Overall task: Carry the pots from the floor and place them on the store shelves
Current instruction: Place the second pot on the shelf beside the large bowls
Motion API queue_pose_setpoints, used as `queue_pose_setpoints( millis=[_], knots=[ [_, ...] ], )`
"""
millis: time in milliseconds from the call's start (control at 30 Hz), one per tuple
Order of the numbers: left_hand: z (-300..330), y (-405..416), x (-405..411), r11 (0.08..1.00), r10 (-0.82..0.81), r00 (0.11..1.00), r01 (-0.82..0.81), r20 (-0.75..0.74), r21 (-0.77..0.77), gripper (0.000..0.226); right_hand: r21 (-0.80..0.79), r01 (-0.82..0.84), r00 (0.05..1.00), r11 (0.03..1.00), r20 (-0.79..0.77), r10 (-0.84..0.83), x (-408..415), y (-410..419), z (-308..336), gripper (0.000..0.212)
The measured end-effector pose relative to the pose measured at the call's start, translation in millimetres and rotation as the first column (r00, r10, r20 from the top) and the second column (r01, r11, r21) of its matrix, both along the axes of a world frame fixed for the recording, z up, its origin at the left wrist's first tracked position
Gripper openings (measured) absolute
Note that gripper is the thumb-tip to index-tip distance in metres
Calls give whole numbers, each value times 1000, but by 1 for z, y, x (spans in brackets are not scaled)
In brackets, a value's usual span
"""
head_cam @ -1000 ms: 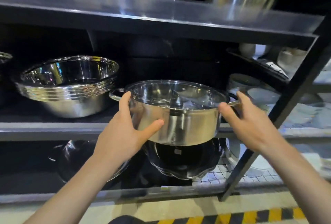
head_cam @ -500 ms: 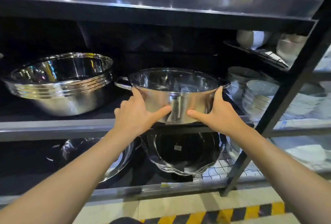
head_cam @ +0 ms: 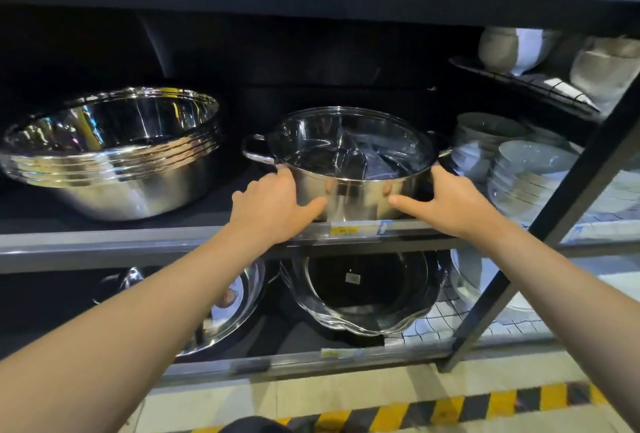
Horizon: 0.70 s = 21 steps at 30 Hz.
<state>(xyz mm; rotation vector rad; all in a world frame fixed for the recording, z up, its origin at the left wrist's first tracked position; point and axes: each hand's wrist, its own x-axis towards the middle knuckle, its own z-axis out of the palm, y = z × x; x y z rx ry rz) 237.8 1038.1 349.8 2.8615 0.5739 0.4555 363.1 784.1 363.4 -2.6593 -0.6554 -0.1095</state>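
Observation:
A shiny steel pot (head_cam: pixel 349 186) with two side handles rests on the middle shelf (head_cam: pixel 104 242), close to its front edge. My left hand (head_cam: pixel 273 205) presses against the pot's left wall, thumb on the front. My right hand (head_cam: pixel 446 204) holds the right wall in the same way. Both hands grip the pot from the front, below its rim. The pot is upright and holds a divider or folded wrapping inside.
A stack of large steel basins (head_cam: pixel 110 152) sits to the left on the same shelf. Stacked white bowls (head_cam: pixel 530 176) stand to the right, behind a slanted black post (head_cam: pixel 554 224). Steel trays (head_cam: pixel 360 294) lie on the lower shelf. Yellow-black floor tape (head_cam: pixel 450 408) runs below.
The pot went from in front of the shelf edge onto the middle shelf and further in. Both hands slid from the handles to the pot's front sides.

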Motion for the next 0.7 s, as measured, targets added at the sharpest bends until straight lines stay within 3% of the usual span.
queue_pose_setpoints(
  millis=[67, 233, 300, 433, 533, 700],
  knots=[
    [4, 13, -8, 998, -57, 998, 57, 8, 35, 81, -64, -20, 993, 998, 118, 27, -1, -8, 4, 73],
    [26, 29, -26, 994, -80, 993, 86, -86, 69, 62, -84, -64, 958, 994, 274, 85, -16, -4, 24, 52],
    [47, 31, -35, 996, -70, 985, 77, -160, 36, 64, -144, -83, 971, 986, 210, 112, -26, 5, 41, 45],
    [105, 25, -52, 997, -71, 956, 75, -284, 3, 66, -278, -169, 984, 946, 14, 180, -46, 14, 87, 74],
    [156, 14, -66, 999, -51, 931, 48, -361, -17, 62, -321, -238, 971, 917, -109, 214, -64, 17, 134, 74],
    [256, -12, -99, 998, -53, 907, 34, -419, -53, 59, -380, -322, 946, 867, -163, 280, -103, 12, 237, 67]
  ],
)
